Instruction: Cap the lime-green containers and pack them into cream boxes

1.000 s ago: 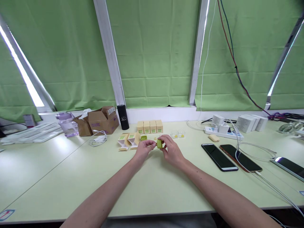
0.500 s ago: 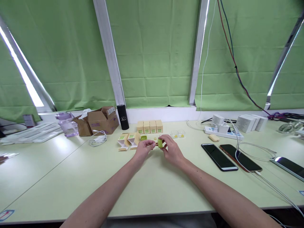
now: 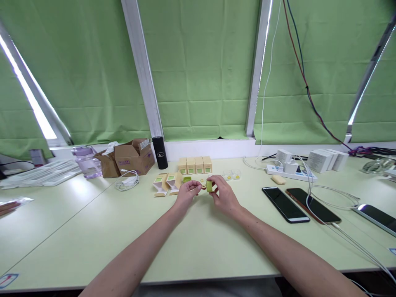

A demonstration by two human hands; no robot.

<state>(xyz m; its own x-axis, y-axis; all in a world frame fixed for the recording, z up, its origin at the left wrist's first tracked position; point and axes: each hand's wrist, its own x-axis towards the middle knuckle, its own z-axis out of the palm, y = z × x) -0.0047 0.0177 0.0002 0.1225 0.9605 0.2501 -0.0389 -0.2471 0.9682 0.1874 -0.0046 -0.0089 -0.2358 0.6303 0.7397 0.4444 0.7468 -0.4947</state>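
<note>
My right hand (image 3: 223, 195) grips a small green case (image 3: 209, 186) upright between thumb and fingers. Just left of it, my left hand (image 3: 186, 196) is closed, its fingertips pinched close to a small reddish-brown and cream piece (image 3: 203, 187); what they hold is too small to make out. Behind my left hand lies another green piece (image 3: 187, 179). Two opened cream boxes (image 3: 161, 184) stand to the left. Several closed cream boxes (image 3: 199, 165) form a row at the back. Clear round containers (image 3: 236, 175) with yellow bits sit behind my right hand.
At the left are a cardboard box (image 3: 134, 156), a black cylinder (image 3: 160, 152), a purple bottle (image 3: 88, 162) and a white cable (image 3: 127, 180). To the right lie phones (image 3: 286, 205), a power strip (image 3: 291, 173), trailing cables and white boxes (image 3: 320, 161). A person's hand (image 3: 9, 207) shows at far left.
My left fingertips have drawn slightly left, away from the green case, which has turned a little. The other person's hand at far left reaches farther into view.
</note>
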